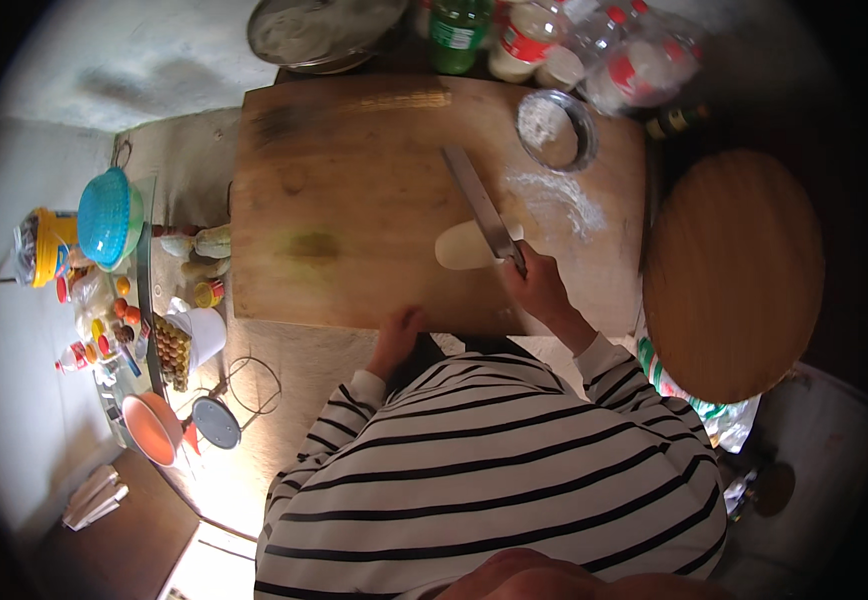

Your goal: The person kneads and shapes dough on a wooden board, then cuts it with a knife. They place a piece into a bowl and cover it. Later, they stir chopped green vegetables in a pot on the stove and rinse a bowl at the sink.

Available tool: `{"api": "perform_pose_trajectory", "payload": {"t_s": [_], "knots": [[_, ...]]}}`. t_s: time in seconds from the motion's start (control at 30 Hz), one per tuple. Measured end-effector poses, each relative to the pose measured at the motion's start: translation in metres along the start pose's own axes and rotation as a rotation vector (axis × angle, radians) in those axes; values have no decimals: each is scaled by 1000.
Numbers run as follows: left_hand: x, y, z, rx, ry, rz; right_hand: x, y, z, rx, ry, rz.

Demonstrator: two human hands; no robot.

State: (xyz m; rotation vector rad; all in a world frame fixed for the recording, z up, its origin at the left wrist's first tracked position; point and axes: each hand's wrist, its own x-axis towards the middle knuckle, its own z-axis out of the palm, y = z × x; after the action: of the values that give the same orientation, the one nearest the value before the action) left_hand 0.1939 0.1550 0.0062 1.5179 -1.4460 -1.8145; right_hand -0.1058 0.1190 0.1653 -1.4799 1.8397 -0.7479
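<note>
My right hand grips the handle of a long, broad-bladed knife. The blade points away from me and to the left, over a flat oval piece of pale dough on the wooden board. My left hand rests by the near edge of the board, its fingers loosely curled; I see nothing in it. White flour is scattered to the right of the blade. Behind it stands a metal bowl with flour inside.
A round wooden board stands at the right. Plastic bottles and a large pan line the far side. At left are a blue basket, an egg tray, a white bucket and an orange bowl.
</note>
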Motion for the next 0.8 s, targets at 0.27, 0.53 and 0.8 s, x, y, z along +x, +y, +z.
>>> {"api": "perform_pose_trajectory", "payload": {"t_s": [0.27,0.53,0.8], "knots": [[63,58,-14,-43,19,173,-63,42,20,-82,41,159],[77,67,-9,-62,-72,202,-68,39,43,-85,84,197],[87,104,-13,156,-11,292,-66,35,55,-147,64,261]]}}
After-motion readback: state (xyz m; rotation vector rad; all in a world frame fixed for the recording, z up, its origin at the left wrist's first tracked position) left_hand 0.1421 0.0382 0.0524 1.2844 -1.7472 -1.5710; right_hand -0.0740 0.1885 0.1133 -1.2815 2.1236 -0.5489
